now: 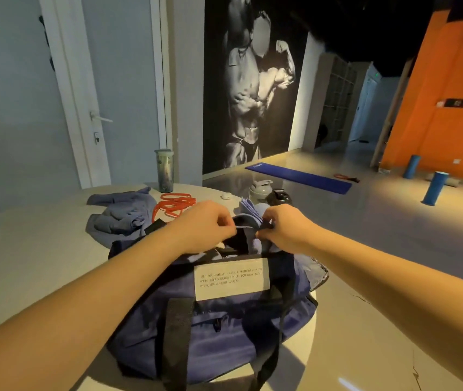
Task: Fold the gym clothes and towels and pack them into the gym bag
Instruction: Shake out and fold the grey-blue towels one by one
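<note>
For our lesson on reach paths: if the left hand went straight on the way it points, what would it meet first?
Probably the lavender towel, which the left hand pinches; its folds rise just ahead, above the gym bag. Past that, perhaps the shaker bottle, though depth is unclear.

The room is dim, warm light pools on the table [27, 263] and glares off the glossy floor [379, 215], the gym bag [224, 328] casts a dark shadow, and wide-angle distortion bends the door frame [66, 88] at left.

A white door [117, 80], mural [252, 94] and orange wall [436, 122] (dimly lit) border glossy floor [365, 221].
</note>
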`<state>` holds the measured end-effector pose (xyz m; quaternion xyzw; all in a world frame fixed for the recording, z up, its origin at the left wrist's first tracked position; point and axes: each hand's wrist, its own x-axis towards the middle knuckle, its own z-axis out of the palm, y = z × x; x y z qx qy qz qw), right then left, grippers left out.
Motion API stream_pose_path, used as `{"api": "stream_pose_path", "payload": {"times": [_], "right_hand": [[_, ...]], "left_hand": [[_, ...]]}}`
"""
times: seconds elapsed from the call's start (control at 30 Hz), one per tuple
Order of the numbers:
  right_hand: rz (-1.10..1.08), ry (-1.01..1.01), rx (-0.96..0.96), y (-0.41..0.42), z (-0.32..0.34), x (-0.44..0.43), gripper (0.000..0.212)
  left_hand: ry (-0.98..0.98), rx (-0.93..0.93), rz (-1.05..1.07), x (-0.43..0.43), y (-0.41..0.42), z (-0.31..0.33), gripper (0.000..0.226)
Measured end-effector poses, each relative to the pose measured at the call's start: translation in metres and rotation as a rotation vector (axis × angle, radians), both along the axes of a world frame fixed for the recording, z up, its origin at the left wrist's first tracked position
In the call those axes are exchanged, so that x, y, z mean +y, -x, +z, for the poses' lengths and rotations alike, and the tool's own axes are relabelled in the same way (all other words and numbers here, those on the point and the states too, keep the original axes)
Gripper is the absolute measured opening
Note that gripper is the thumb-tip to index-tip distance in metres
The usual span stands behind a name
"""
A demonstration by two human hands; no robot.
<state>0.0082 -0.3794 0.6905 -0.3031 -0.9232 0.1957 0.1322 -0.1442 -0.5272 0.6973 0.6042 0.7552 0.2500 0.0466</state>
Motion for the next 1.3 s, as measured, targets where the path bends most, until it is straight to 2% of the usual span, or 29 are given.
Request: {"api": "stream_pose_path", "payload": {"times": [0.07, 0.2, 0.33, 0.5, 0.6, 0.77, 0.9, 1.0, 1.07, 1.17, 1.3], "right_hand": [[-0.004, 0.001, -0.004, -0.003, -0.003, 0.000, 0.019], [-0.016, 0.018, 0.016, -0.005, -0.007, 0.001, 0.020], [-0.015, 0.004, 0.041, -0.006, -0.009, 0.002, 0.021], [-0.003, -0.025, 0.048, -0.006, -0.012, 0.002, 0.025], [0.007, -0.031, 0.040, -0.006, -0.013, 0.002, 0.025], [0.014, -0.109, 0.019, -0.005, -0.017, 0.000, 0.031], [0.137, -0.186, 0.046, -0.008, -0.001, -0.013, 0.027], [0.251, -0.198, -0.025, -0.005, 0.003, -0.027, 0.021], [0.204, -0.254, -0.096, 0.007, -0.002, -0.027, 0.025], [-0.058, -0.331, -0.249, 0.030, -0.004, -0.018, 0.051], [-0.071, -0.290, -0.353, 0.048, -0.016, -0.009, 0.056]], "left_hand": [[0.096, 0.172, 0.046, 0.015, 0.022, 0.001, 0.003], [0.312, 0.402, 0.002, 0.046, 0.038, -0.014, 0.029], [0.339, 0.593, -0.065, 0.061, 0.036, -0.025, 0.037], [0.386, 0.797, -0.168, 0.064, 0.035, -0.024, 0.026], [0.322, 0.750, -0.169, 0.067, 0.036, -0.016, 0.025], [0.132, 0.595, 0.015, 0.074, 0.047, 0.004, 0.026], [-0.021, 0.457, 0.106, 0.078, 0.047, 0.021, 0.019], [-0.172, 0.397, 0.147, 0.082, 0.046, 0.024, 0.021], [-0.228, 0.399, 0.146, 0.086, 0.042, 0.027, 0.021], [-0.262, 0.393, 0.143, 0.090, 0.041, 0.028, 0.021], [-0.245, 0.413, 0.153, 0.089, 0.043, 0.020, 0.019]]}}
